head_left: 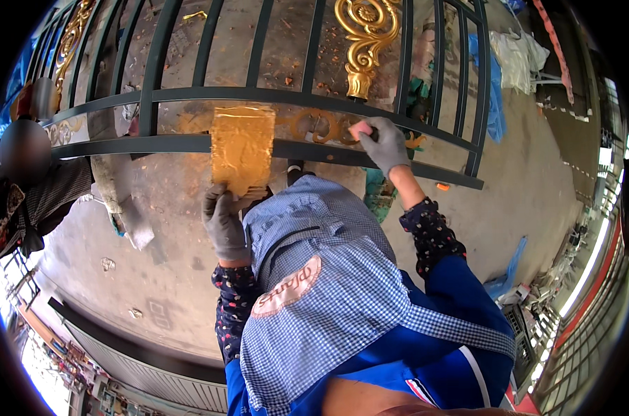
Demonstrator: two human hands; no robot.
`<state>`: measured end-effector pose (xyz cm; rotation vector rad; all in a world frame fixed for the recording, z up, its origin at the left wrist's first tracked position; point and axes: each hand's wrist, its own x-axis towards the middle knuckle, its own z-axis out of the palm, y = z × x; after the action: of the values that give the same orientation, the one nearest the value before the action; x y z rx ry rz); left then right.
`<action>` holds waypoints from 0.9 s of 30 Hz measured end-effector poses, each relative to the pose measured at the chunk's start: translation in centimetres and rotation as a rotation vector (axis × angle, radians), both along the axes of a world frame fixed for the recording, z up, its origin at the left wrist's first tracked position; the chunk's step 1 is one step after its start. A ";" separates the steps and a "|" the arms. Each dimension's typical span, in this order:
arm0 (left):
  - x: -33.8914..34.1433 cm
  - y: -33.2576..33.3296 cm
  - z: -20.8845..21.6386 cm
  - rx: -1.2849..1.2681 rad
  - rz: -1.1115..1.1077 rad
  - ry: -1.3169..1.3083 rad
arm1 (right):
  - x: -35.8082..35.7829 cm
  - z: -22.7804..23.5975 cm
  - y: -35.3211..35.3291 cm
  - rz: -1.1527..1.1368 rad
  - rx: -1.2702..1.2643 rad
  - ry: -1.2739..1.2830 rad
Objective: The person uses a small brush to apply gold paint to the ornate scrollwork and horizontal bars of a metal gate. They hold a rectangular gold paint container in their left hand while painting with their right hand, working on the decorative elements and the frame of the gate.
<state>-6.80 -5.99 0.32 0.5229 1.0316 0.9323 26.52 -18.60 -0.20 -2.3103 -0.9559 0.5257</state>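
Note:
My gloved left hand [226,227] grips the lower end of a flat board [242,147] coated with thick gold paint. The board tilts up in front of the dark metal railing [176,144]. In my gloved right hand [389,147], a small pink sponge [360,130] is pinched between the fingertips. That sponge is at the right part of a flat scroll ornament [316,127], gold-brown in colour, set between the two lower rails. Above it stands a shiny gold scroll casting [367,43] between the upright bars. The board hides part of the lower rails.
Another person [58,194] is at the railing's left end. A small orange piece [443,186] lies on the concrete floor near the railing's right end. Blue sheeting [496,104] and pale plastic [519,59] lie at the far right. Green material [378,197] shows below the rails.

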 end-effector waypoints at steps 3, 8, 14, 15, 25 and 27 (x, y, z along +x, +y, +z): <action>-1.2 0.6 -0.4 0.030 -0.008 0.017 | -1.0 -2.6 1.5 0.083 -0.030 -0.090; -1.6 1.3 -0.5 0.055 0.008 0.064 | -2.0 -4.6 3.7 0.100 -0.101 -0.135; -1.4 1.4 0.1 0.044 -0.056 0.017 | -1.9 -4.1 1.4 0.330 -0.181 -0.234; -1.5 1.4 0.0 0.042 -0.052 0.019 | -1.8 -3.5 1.3 0.315 -0.238 -0.230; -1.4 1.7 0.3 0.033 -0.057 0.065 | -1.8 -2.9 1.5 0.417 -0.298 -0.235; -1.3 1.8 0.3 0.035 -0.043 0.073 | -1.0 -3.2 0.3 0.363 -0.293 -0.269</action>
<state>-8.09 -4.20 0.59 0.6091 1.0673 0.9003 25.57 -18.34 -3.39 -2.5221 -1.5350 0.5369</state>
